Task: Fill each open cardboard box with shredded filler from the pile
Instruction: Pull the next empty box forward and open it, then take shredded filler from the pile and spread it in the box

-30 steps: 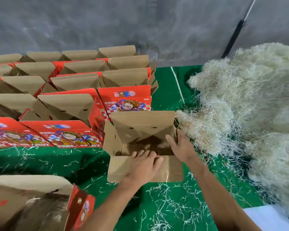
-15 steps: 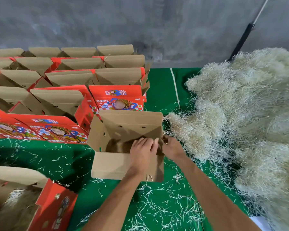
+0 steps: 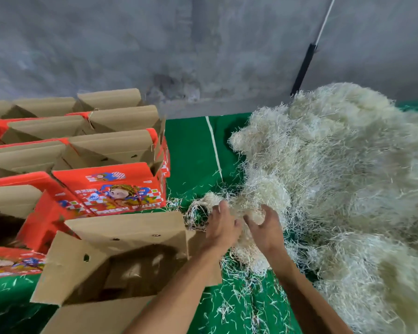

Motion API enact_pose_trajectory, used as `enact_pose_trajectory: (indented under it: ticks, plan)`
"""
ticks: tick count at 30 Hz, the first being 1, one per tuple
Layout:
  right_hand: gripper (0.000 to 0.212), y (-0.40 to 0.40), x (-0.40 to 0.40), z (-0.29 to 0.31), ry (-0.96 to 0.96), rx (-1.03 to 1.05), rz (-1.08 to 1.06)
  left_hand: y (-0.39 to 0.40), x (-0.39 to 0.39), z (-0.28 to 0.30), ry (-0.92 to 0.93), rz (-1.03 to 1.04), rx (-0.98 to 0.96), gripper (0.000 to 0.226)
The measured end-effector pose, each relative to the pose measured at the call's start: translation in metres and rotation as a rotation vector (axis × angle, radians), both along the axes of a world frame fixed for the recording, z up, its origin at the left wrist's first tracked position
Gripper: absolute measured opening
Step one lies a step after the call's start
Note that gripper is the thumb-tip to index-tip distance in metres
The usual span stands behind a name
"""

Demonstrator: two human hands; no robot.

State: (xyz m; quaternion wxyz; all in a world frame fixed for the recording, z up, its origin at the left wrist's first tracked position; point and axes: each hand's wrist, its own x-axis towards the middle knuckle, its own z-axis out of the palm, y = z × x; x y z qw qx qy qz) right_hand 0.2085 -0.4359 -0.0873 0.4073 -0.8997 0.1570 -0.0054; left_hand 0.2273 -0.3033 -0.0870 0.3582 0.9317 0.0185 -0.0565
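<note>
The red box (image 3: 111,186) behind reads "FRESH FRUIT"; its smaller print is too blurred to read. Both my hands are at the near edge of the filler pile (image 3: 336,177), left hand (image 3: 221,227) and right hand (image 3: 267,229) curled around one clump (image 3: 249,213). One open box (image 3: 121,256) sits just left, its near flap cut off.

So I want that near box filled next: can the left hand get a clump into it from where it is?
Probably yes. The left hand is at the filler pile beside the open box; its flaps stand open and nothing covers the opening.
</note>
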Motion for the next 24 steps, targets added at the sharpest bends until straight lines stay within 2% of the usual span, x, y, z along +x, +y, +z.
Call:
enact_pose_trajectory:
  ticks: [3,5,8,10,12,15,17,18,19,20,24]
  plan:
    - [0.094,-0.024,0.037,-0.01,-0.01,-0.107,-0.047,-0.017,0.038,-0.018,0.183,-0.015,-0.022,0.096]
    - [0.104,-0.038,0.066,-0.018,0.015,-0.243,-0.066,-0.028,0.059,-0.035,0.234,-0.042,-0.038,0.106]
    - [0.109,-0.057,0.104,-0.033,0.033,-0.402,-0.072,-0.041,0.08,-0.06,0.222,-0.084,-0.034,0.106]
    - [0.109,-0.067,0.119,-0.049,0.04,-0.429,-0.036,-0.052,0.084,-0.076,0.259,-0.106,-0.017,0.101]
    - [0.104,-0.073,0.126,-0.066,0.097,-0.334,0.065,-0.062,0.079,-0.086,0.279,-0.128,0.011,0.1]
    - [0.077,-0.074,0.118,-0.078,0.2,-0.222,0.201,-0.07,0.071,-0.096,0.181,-0.133,0.157,0.1]
    - [0.058,-0.073,0.115,-0.071,0.102,-0.204,0.175,-0.069,0.067,-0.105,0.165,-0.136,0.174,0.087]
    - [0.052,-0.071,0.117,-0.06,0.025,-0.202,0.162,-0.066,0.067,-0.104,0.168,-0.12,0.157,0.072]
    - [0.049,-0.069,0.121,-0.045,-0.04,-0.197,0.151,-0.062,0.066,-0.098,0.202,-0.103,0.11,0.057]
    - [0.049,-0.067,0.125,-0.027,-0.089,-0.174,0.138,-0.06,0.066,-0.096,0.211,-0.088,0.101,0.051]
    - [0.06,-0.053,0.136,0.063,-0.229,0.072,0.144,-0.061,0.061,-0.05,0.275,-0.102,0.183,0.054]
